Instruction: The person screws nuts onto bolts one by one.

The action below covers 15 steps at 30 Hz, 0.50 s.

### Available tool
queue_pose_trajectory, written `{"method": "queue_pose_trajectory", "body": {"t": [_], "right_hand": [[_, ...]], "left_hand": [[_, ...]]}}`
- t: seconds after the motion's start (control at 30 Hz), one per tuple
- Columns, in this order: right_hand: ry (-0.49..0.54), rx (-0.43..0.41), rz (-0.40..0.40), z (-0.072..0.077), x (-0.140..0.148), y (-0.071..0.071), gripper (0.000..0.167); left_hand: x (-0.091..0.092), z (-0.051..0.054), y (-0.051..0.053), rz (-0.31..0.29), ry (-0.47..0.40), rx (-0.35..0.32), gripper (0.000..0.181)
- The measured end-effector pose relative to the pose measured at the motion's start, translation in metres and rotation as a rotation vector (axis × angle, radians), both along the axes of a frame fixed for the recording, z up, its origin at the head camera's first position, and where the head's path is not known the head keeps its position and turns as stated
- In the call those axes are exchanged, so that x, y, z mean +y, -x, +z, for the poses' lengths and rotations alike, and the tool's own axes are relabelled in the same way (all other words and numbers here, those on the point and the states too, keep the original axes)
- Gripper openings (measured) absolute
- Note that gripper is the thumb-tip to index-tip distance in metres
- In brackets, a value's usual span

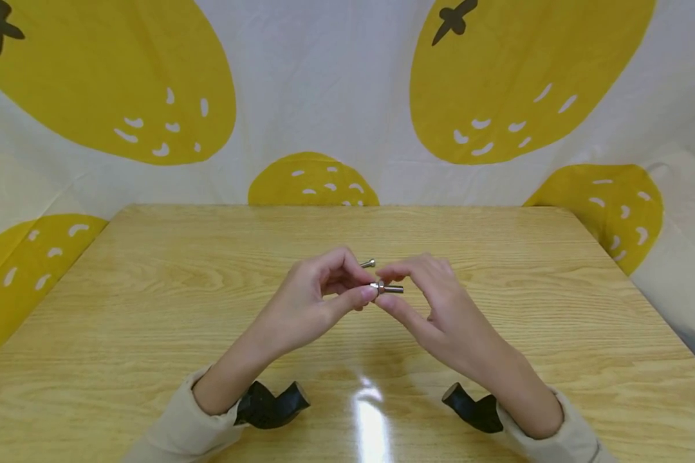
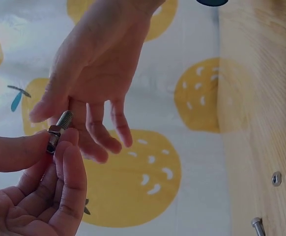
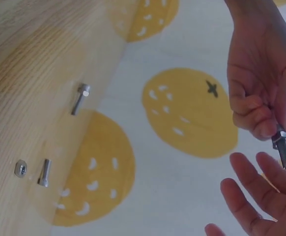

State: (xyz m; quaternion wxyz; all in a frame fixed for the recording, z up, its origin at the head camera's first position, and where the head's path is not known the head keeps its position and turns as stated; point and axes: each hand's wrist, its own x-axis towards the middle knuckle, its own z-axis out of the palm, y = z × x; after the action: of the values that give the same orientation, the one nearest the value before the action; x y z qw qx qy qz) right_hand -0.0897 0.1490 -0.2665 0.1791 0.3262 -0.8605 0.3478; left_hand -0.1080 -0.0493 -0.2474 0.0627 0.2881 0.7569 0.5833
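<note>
Pinching a bolt point(image 1: 394, 289) between thumb and fingers, our left hand point(image 1: 308, 307) held it above the tabletop point(image 1: 150, 289), a hex nut point(image 1: 381, 287) around its shank and the threaded end pointing toward our right hand point(image 1: 448, 312). We had that hand's thumb and fingers parted near the end; whether they touched it, we could not tell. On the tabletop lay a second bolt point(image 3: 79, 99), a third bolt point(image 3: 44, 172) and a loose nut point(image 3: 20, 168); behind hung a white cloth point(image 1: 324, 96) printed with yellow fruit.
</note>
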Motion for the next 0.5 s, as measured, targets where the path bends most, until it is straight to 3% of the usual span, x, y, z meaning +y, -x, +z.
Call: {"method": "queue_pose_trajectory", "body": {"t": [0.13,0.3,0.5], "right_hand": [[0.037,0.046,0.039,0.0030,0.0004,-0.0006,0.036],[0.073,0.129,0.077,0.0022,-0.0005,0.0014,0.032],[0.088,0.159,0.091,0.0009,-0.0013,0.0028,0.031]], "left_hand": [[-0.0007,-0.0001,0.0011,0.003,-0.002,0.014,0.006],[-0.0015,-0.0010,0.0014,0.002,-0.004,0.020,0.006],[-0.0014,-0.0010,0.0010,0.005,-0.006,0.017,0.006]]}}
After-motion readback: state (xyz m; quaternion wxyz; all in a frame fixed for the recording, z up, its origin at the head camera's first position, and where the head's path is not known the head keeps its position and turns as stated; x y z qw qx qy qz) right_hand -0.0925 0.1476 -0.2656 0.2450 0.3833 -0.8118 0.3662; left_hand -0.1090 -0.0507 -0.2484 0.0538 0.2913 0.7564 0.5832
